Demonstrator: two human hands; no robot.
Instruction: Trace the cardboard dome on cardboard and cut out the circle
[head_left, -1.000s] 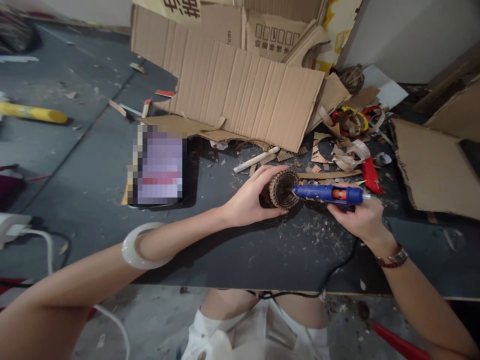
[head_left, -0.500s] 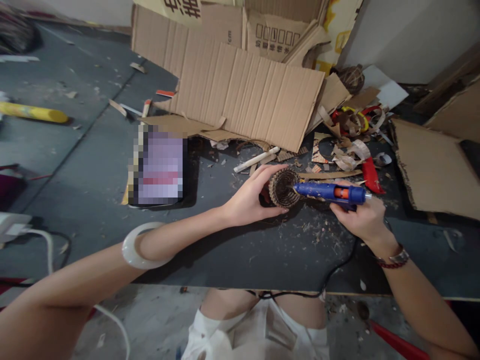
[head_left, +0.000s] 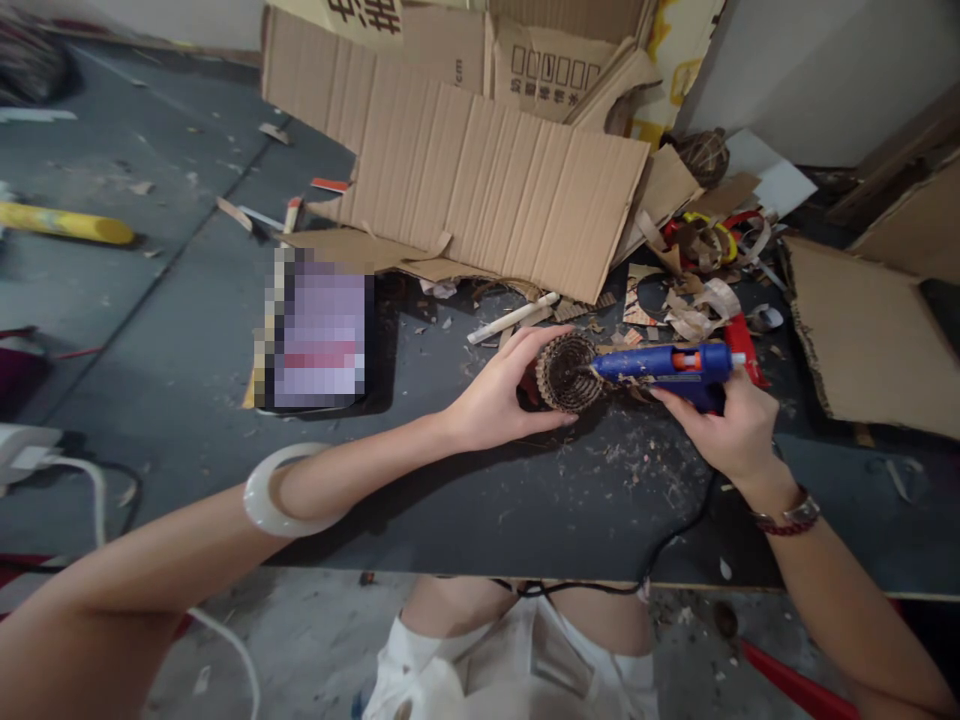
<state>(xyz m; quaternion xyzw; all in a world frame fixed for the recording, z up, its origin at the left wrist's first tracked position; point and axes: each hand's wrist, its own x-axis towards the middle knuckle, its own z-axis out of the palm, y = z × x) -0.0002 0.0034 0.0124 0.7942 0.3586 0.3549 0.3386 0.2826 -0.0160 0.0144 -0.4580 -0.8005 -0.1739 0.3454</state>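
Observation:
My left hand (head_left: 499, 395) wraps around a coiled roll of corrugated cardboard (head_left: 567, 373) and holds it on its side on the dark table (head_left: 465, 500). My right hand (head_left: 724, 425) grips a blue glue gun (head_left: 667, 365) with an orange trigger. The gun points left, and its nozzle sits at the roll's open face. A white bangle is on my left forearm and a watch on my right wrist.
A large flat sheet of corrugated cardboard (head_left: 480, 190) lies behind the roll, and another piece (head_left: 870, 340) lies at the right. Paper scraps and strips (head_left: 697, 290) litter the far right. A white glue stick (head_left: 514, 318) lies nearby. A tablet (head_left: 319, 330) sits to the left. The gun's black cord (head_left: 660, 555) runs over the table's front edge.
The glue gun and my right hand have lifted slightly and shifted right, the nozzle drawing back towards the roll's rim. My left hand and the roll stay in place.

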